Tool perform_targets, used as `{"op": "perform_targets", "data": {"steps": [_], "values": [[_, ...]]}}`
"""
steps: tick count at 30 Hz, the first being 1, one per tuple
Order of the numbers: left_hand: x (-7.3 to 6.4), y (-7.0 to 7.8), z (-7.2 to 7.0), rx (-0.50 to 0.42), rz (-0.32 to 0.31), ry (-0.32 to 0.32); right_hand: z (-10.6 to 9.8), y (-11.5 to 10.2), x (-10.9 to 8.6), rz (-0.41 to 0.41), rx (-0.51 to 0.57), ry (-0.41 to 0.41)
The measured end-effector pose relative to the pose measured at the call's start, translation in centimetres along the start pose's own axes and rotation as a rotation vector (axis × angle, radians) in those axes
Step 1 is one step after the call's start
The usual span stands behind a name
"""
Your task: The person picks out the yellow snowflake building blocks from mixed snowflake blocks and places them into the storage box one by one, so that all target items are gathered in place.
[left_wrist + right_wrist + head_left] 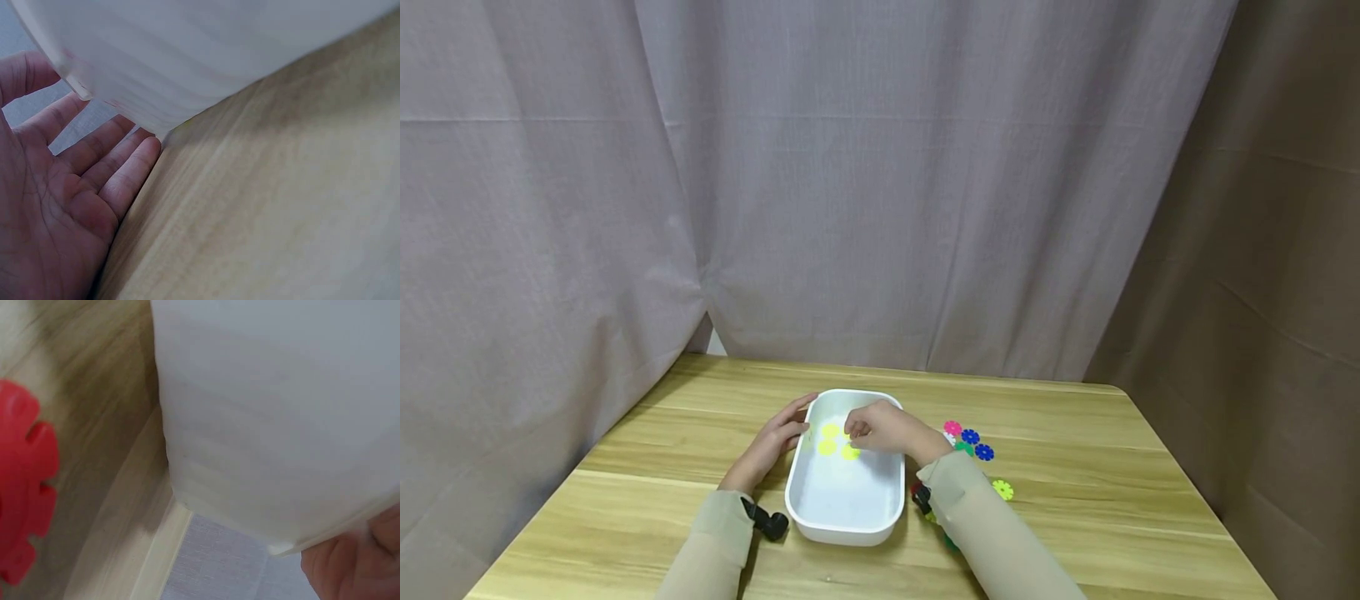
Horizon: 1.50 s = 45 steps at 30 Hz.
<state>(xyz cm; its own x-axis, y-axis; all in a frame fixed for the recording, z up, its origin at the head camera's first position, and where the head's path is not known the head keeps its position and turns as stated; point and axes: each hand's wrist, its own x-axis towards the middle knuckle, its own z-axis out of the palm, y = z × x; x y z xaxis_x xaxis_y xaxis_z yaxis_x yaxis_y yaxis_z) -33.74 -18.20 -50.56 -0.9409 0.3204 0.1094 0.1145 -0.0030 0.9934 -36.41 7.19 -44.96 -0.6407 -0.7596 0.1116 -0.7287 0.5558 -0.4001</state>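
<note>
A white rectangular tray (pixel 845 508) lies on the wooden table. My left hand (pixel 777 439) is at its left side, fingers nearly straight against the outer wall and thumb at the rim, as the left wrist view shows. Over the tray's inside, my right hand (pixel 883 429) has curled fingers and seems to pinch a yellow snowflake disc, of which only a sliver shows at the fingertips. Several yellow snowflake discs (pixel 827 447) lie flat on the tray floor beside those fingers. In the right wrist view the tray wall (pixel 269 425) hides most of that hand.
Right of the tray lie loose snowflake discs: pink (pixel 952 427), blue (pixel 984 452), green (pixel 964 449) and yellow (pixel 1003 489). A red disc (pixel 22 481) is close to the right wrist camera. My right sleeve (pixel 992 517) covers part of this group. Grey curtains (pixel 865 208) hang behind the table.
</note>
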Motion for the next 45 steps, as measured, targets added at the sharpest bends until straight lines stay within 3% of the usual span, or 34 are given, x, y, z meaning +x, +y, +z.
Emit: {"op": "perform_targets", "data": {"steps": [10, 23, 35, 45], "values": [[0.1, 0.0, 0.1, 0.007, -0.005, 0.003, -0.1, 0.1, -0.5, 0.011, 0.168, 0.017], [0.2, -0.2, 0.1, 0.007, 0.002, 0.011, -0.2, -0.1, -0.9, -0.015, 0.27, 0.071], [-0.1, -0.1, 0.2, 0.013, -0.006, 0.007, -0.2, -0.3, -1.2, -0.013, 0.279, 0.106], [-0.1, 0.1, 0.1, 0.009, 0.002, 0.007, -1.5, -1.5, -2.2, -0.006, 0.33, 0.134]]}}
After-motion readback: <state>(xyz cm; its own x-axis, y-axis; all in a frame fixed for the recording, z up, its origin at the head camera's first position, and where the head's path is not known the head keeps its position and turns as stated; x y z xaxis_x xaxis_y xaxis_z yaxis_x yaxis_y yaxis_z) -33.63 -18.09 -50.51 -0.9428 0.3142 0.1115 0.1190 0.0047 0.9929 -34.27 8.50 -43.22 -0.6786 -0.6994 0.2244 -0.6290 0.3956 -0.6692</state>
